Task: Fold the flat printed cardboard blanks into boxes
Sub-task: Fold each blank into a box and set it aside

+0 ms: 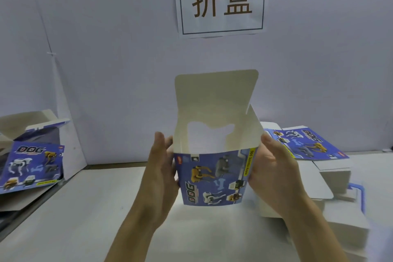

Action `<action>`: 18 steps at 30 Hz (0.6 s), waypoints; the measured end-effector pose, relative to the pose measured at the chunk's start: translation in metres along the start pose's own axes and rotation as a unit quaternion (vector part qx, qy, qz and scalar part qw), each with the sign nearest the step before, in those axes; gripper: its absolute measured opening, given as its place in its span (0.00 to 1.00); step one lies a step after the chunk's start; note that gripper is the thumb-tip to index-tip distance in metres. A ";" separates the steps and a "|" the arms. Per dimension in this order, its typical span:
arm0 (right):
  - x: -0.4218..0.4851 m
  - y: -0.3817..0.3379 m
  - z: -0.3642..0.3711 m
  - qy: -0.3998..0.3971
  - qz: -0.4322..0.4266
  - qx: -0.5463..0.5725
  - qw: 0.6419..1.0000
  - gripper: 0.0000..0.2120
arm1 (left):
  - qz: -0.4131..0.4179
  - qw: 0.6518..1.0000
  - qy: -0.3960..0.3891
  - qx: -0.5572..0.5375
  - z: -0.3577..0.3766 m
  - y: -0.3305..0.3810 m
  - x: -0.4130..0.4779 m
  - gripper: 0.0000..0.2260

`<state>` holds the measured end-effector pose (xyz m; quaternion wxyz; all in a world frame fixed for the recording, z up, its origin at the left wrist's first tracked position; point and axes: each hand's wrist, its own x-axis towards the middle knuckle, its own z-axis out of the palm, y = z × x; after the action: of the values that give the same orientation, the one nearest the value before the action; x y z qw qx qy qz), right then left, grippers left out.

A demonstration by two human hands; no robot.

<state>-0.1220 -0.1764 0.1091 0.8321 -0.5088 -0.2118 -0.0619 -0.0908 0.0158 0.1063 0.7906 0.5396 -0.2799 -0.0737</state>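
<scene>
Counter [85, 219]: white, against grey wall [106, 49].
Box [214, 176]: blue printed, upright at centre, top flap raised.
Left hand [161, 176]: grasping box's 9 o'clock side.
Right hand [274, 176]: grasping its 3 o'clock side.

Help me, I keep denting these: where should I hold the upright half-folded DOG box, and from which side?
Take the box by its two side walls, one hand from each side, as the left hand and right hand do. It is an open tube, so the wide printed front and cut-out back would likely bow inward.
</scene>
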 end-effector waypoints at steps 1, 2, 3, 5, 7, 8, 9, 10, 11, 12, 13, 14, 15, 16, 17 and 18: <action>0.000 0.001 0.002 -0.014 0.005 0.015 1.000 0.42 | -0.014 1.000 0.003 0.001 0.001 -0.001 0.001 0.33; 0.000 0.002 0.003 -0.024 0.012 0.031 0.999 0.43 | -0.019 1.000 -0.002 0.001 0.002 -0.001 0.001 0.31; 0.000 0.003 0.005 -0.019 0.017 0.040 0.999 0.42 | -0.018 1.000 -0.010 0.002 0.003 -0.001 0.001 0.29; 0.001 0.004 0.007 0.005 0.014 0.056 0.998 0.36 | -0.013 0.999 -0.036 -0.030 0.003 -0.001 -0.001 0.30; 0.003 0.005 0.003 0.035 0.010 0.045 0.998 0.31 | -0.033 0.995 -0.056 -0.076 0.003 0.002 -0.002 0.33; 0.003 0.005 0.002 0.044 0.012 0.031 0.998 0.28 | -0.052 0.994 -0.045 -0.080 0.005 0.003 -0.002 0.33; 0.002 0.005 0.002 0.049 0.018 0.017 0.998 0.27 | -0.069 0.995 -0.020 -0.069 0.006 0.003 -0.001 0.33; 0.002 0.006 0.001 0.041 0.026 0.011 0.999 0.26 | -0.081 0.995 0.007 -0.053 0.007 0.000 0.001 0.32; 0.001 0.006 0.002 0.025 0.031 0.011 0.999 0.24 | -0.084 0.995 0.025 -0.037 0.008 -0.003 0.002 0.32; 0.001 0.007 0.004 0.012 0.036 0.011 0.999 0.22 | -0.082 0.996 0.035 -0.027 0.009 -0.005 0.002 0.33; 0.000 0.008 0.006 0.006 0.040 0.007 0.999 0.21 | -0.071 0.996 0.044 -0.017 0.010 -0.006 0.003 0.32; 0.000 0.010 0.008 0.006 0.045 -0.002 0.999 0.22 | -0.054 0.997 0.059 -0.004 0.010 -0.006 0.002 0.27; 0.002 0.013 0.009 0.012 0.050 -0.005 0.999 0.25 | -0.039 0.995 0.086 0.012 0.010 -0.007 0.002 0.22; 0.003 0.016 0.009 0.029 0.056 -0.004 0.998 0.29 | -0.033 0.993 0.114 0.029 0.007 -0.009 0.003 0.18; 0.004 0.017 0.009 0.048 0.057 -0.008 0.997 0.30 | -0.037 0.990 0.130 0.039 0.005 -0.011 0.003 0.13; 0.005 0.018 0.008 0.059 0.049 -0.018 0.997 0.29 | -0.045 0.988 0.136 0.050 0.003 -0.013 0.003 0.12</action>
<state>-0.1140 -0.1600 0.1002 0.8362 -0.5286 -0.1356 -0.0543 -0.0876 0.0064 0.0968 0.7890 0.5957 -0.1487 -0.0214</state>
